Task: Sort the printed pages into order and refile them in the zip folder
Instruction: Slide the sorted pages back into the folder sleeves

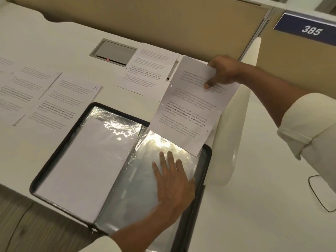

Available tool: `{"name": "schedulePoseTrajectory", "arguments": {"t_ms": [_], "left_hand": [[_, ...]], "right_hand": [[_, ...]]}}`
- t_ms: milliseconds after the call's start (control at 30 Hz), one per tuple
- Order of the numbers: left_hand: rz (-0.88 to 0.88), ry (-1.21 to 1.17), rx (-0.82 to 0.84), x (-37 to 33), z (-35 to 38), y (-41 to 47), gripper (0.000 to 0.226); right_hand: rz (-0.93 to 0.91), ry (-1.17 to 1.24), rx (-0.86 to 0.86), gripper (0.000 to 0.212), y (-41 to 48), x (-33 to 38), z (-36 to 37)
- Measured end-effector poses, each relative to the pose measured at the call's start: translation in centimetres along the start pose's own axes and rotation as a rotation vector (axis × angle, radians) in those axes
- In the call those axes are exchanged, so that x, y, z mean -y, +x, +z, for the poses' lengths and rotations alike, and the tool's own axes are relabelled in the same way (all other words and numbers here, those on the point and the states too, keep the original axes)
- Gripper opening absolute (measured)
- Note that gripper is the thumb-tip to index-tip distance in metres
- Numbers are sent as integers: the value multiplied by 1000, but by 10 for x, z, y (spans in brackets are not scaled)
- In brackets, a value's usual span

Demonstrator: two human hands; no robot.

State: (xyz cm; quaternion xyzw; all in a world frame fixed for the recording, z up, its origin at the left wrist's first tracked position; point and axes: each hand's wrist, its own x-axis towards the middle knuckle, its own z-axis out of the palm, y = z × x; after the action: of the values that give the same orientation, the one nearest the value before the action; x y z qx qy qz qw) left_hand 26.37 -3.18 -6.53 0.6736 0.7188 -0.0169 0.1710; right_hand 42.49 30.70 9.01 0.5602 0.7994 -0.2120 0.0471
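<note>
One white sheet (87,160) sits sleeved in the zip folder (56,150).

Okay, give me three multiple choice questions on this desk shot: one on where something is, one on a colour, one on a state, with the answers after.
1. Where does the left hand lie?
A. on the grey desk hatch
B. flat on the clear sleeve in the right half of the zip folder
C. on the pages spread at the left

2. What colour is the sign reading 385?
A. red
B. green
C. blue

3. How is the printed page over the folder's far right corner held?
A. lying loose on the desk
B. gripped at its top edge by the right hand
C. tucked fully inside a sleeve

Answers:
1 B, its straight fingers lie on the shiny plastic.
2 C, white digits sit on a blue plate.
3 B, the fingers grip the sheet's top edge.
</note>
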Motion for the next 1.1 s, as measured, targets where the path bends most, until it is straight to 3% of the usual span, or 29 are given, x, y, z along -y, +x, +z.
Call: {"name": "schedulePoseTrajectory", "arguments": {"t_ms": [167,267,367,500,600,733,933,1100], "left_hand": [[-1,-124,24,-5,-14,-6,36],[-10,-234,-75,-3,-20,-8,14],[-116,-315,-128,0,-34,-4,17],[-203,-358,-137,8,-44,0,42],[-229,-362,-111,13,-47,0,37],[-256,-352,-210,14,-44,2,30],[-301,-432,-174,16,-44,4,27],[-228,-369,-280,13,-40,5,37]], "right_hand": [[23,30,-2,38,5,0,-4],[69,84,-31,36,8,-2,-12],[79,130,-44,35,9,-5,-23],[72,117,-18,30,10,-10,-39],[87,52,30,34,10,-14,-50],[138,0,123,41,10,-14,-60],[198,-9,248,40,8,-4,-58],[244,4,317,44,16,-1,-57]]}}
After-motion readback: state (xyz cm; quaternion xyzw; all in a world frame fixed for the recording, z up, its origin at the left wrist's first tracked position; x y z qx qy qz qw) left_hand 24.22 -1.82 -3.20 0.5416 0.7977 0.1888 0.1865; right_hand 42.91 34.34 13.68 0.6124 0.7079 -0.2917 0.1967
